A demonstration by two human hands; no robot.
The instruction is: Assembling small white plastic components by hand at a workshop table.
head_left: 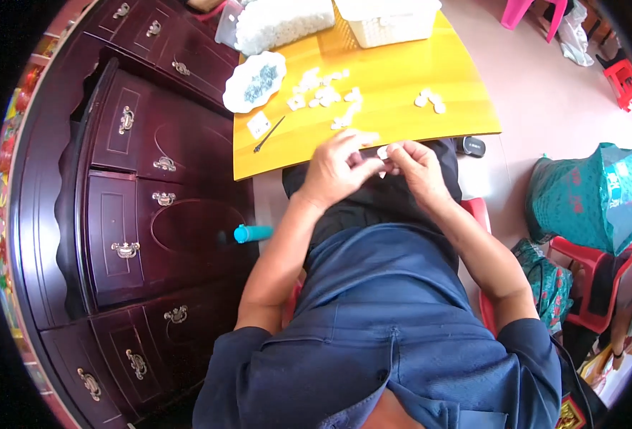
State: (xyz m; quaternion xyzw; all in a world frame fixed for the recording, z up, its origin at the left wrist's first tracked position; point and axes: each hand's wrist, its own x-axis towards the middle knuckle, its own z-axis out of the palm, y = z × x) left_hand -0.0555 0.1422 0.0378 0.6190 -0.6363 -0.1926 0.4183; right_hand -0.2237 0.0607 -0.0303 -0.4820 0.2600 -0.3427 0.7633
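Note:
Just past the table's near edge, above my lap, my two hands meet at a small white piece (pixel 382 152). My right hand (pixel 419 170) pinches this piece between thumb and fingertips. Close against it, my left hand (pixel 336 170) has its thumb and fingers curled in, the upper finger reaching forward over the table. What the left fingertips grip is too small to make out. On the yellow table (pixel 401 93) ahead lie several loose small white pieces (pixel 324 93), and a little group of similar pieces (pixel 430 100) sits farther right.
A scalloped white dish (pixel 255 82) holds small grey-blue parts. Near it lie a white square (pixel 259 125) and a thin dark tool (pixel 269 134). A bag of white pieces (pixel 284 23) and a white basket (pixel 394 25) stand behind. Dark drawers (pixel 187 236) line the left; a teal bag (pixel 580 193) stands right.

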